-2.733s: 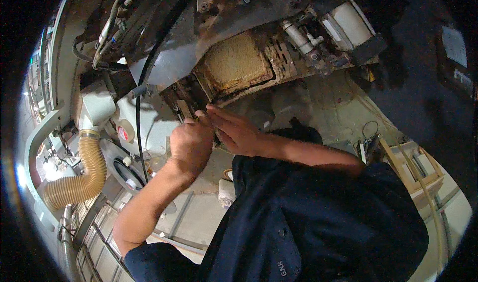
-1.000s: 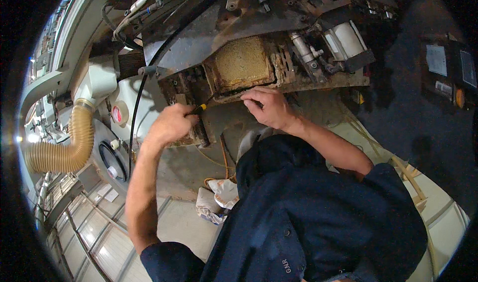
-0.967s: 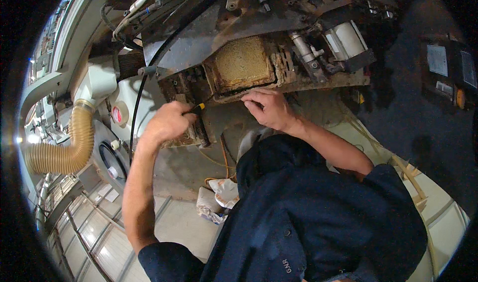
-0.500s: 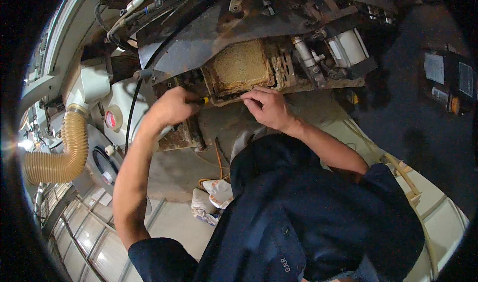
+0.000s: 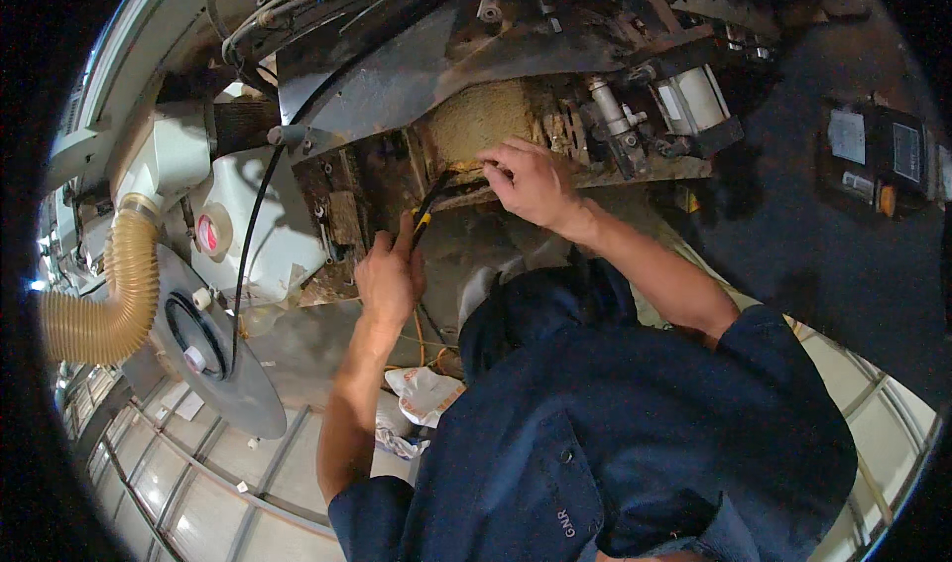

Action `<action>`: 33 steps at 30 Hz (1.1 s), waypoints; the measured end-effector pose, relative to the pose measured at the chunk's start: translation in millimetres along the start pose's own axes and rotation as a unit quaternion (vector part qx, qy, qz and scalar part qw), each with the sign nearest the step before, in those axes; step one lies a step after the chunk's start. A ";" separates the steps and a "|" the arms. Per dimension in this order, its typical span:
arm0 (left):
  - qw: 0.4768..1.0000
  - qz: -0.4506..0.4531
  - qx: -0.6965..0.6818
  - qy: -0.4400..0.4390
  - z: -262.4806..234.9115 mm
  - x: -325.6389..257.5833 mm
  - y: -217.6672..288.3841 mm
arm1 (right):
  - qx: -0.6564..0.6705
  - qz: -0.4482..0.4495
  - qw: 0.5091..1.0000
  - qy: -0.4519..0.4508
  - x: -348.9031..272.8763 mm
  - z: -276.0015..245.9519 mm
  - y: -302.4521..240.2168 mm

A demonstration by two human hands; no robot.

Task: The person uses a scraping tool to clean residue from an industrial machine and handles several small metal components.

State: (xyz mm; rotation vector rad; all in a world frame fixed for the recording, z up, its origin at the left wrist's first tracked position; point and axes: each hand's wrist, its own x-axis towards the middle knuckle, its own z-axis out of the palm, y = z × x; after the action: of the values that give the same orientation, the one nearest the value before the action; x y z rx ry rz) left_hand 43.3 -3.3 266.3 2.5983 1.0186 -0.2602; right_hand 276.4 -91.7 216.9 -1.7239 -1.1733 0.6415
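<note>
My left hand is closed round a slim black-and-yellow hand tool, index finger stretched along it. The tool's dark tip reaches the near left corner of a recess filled with a rough tan, crusty mass. My right hand hovers at the near right edge of that mass, thumb and fingers pinched together. What lies between those fingers, if anything, is hidden. A rusty, dirt-caked metal frame surrounds the recess, and a grey sheet-metal panel covers its far side.
A white plastic tank and a ribbed tan hose stand left, with a black cable hanging before the tank. A metal cylinder sits right of the recess. White bags lie on the floor below.
My left hand has drawn back toward me, turning the tool so it points up and away. My right hand has shifted slightly right and stays pinched beside the tan mass.
</note>
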 end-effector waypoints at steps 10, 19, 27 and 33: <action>0.990 0.017 -0.048 0.133 56.6 -16.5 -10.5 | -0.081 -0.044 0.995 -0.026 13.4 12.5 8.1; 0.986 0.039 -0.026 0.162 66.1 -12.4 -14.6 | -0.126 -0.061 0.988 -0.061 27.3 25.4 8.5; 0.986 0.045 -0.036 0.156 70.3 -15.0 -16.9 | -0.167 -0.041 0.984 -0.040 29.2 16.7 12.2; 0.987 -0.048 -0.079 0.131 40.3 -23.6 3.0 | -0.212 -0.012 0.974 -0.086 35.9 11.5 11.5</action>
State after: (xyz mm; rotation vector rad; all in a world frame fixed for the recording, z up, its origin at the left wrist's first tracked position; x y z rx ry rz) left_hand 26.3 -35.1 236.5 2.4872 1.2011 0.1391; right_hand 286.7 -55.8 204.3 -2.0324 -1.5355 0.5606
